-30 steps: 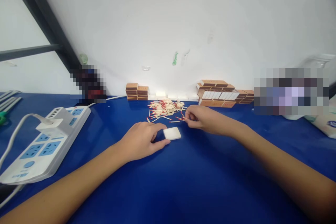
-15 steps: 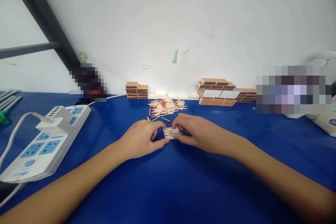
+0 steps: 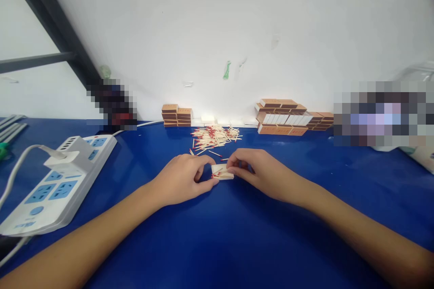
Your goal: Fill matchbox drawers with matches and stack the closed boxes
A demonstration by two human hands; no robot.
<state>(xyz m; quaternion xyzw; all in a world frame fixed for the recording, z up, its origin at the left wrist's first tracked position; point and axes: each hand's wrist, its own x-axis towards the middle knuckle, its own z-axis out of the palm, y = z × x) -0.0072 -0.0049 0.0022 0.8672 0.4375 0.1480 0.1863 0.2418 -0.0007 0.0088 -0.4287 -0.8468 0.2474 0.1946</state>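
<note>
A small white matchbox tray (image 3: 232,177) lies on the blue table with a few red-tipped matches (image 3: 219,174) in it. My left hand (image 3: 185,176) grips the tray's left end between thumb and forefinger. Over the right end, my right hand (image 3: 259,169) is closed in a pinch, its fingertips on the pale ends of matches in the tray; how many it pinches is hidden. Just beyond both hands is a loose heap of matches (image 3: 215,137). One stray match (image 3: 215,153) lies in front of the heap, and another is close to my right fingers.
Stacked matchboxes (image 3: 176,116) stand left of the heap by the wall, with a larger stack (image 3: 283,117) to the right. Several white trays (image 3: 208,119) lie along the wall between them. A power strip (image 3: 64,189) with a plugged-in adapter (image 3: 69,156) occupies the left side.
My right fingers have drawn slightly up and to the right, and their pinch has closed. The matches in the tray lie more lengthwise now. My left hand keeps its place on the tray.
</note>
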